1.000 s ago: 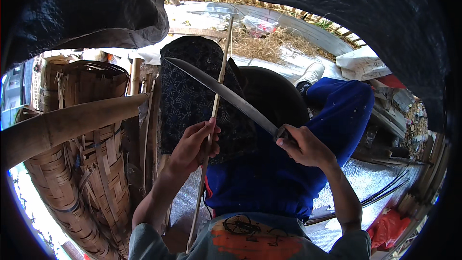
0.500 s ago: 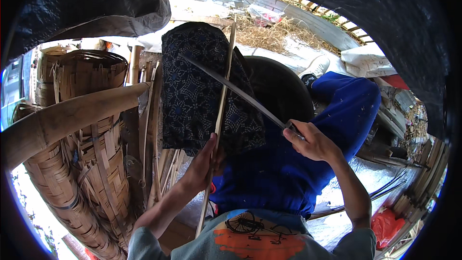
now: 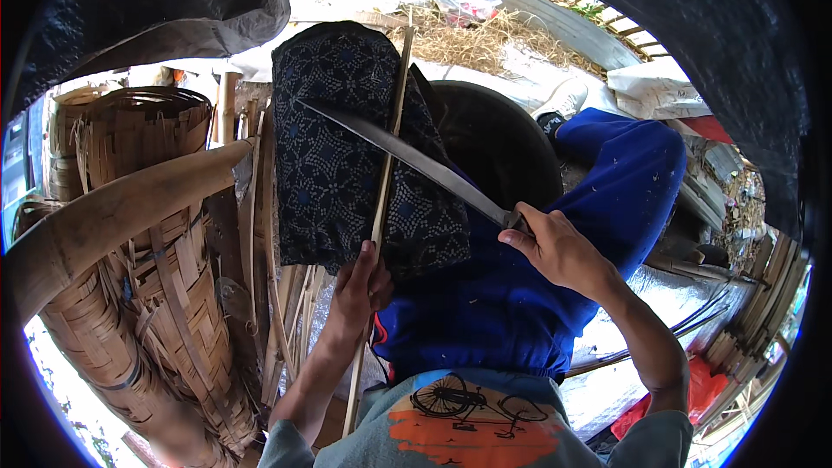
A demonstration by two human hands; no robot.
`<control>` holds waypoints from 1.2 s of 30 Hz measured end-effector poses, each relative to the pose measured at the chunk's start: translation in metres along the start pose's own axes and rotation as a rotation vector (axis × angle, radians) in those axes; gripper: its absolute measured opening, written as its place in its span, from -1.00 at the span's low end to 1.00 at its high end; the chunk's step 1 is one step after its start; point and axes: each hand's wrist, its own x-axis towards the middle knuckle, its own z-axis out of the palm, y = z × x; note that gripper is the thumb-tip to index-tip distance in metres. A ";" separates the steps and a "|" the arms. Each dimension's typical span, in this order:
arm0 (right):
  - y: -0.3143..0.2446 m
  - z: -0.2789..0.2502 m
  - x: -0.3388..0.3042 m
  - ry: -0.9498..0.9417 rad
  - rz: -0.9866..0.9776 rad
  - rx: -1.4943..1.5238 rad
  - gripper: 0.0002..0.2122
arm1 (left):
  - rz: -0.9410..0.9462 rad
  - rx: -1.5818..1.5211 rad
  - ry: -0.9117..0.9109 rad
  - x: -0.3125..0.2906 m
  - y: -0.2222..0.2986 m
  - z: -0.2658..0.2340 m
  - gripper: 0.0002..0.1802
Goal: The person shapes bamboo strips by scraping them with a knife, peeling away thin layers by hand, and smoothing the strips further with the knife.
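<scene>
Over blue-trousered lap, left hand (image 3: 360, 282) grip clamped on bamboo strip (image 3: 390, 147), right hand (image 3: 559, 247) clamped on knife (image 3: 407, 160)

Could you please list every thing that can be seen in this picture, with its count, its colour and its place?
bamboo strip: one, pale tan, upright at centre, lying over the cloth.
long knife: one, grey blade, slanting across the strip.
patterned cloth: one, dark blue with pale motifs, over the knee.
woven baskets: at least two, brown, at left.
thick bamboo pole: one, tan, slanting at left.
black tub: one, behind the cloth.
dry straw: a heap, yellowish, at top.
blue trousers: one pair, centre right.
left hand: grips the strip.
right hand: grips the knife handle.
</scene>
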 end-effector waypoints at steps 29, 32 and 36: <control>0.005 -0.005 0.019 -0.125 -0.034 0.142 -0.66 | 0.163 0.366 -0.047 0.009 0.004 -0.019 -0.48; 0.008 -0.004 0.024 -0.113 -0.044 0.152 -0.69 | 0.185 0.336 -0.075 0.011 0.006 -0.017 -0.48; 0.008 0.005 0.031 -0.132 -0.065 0.075 -0.68 | 0.189 0.330 -0.062 0.013 -0.001 -0.021 -0.47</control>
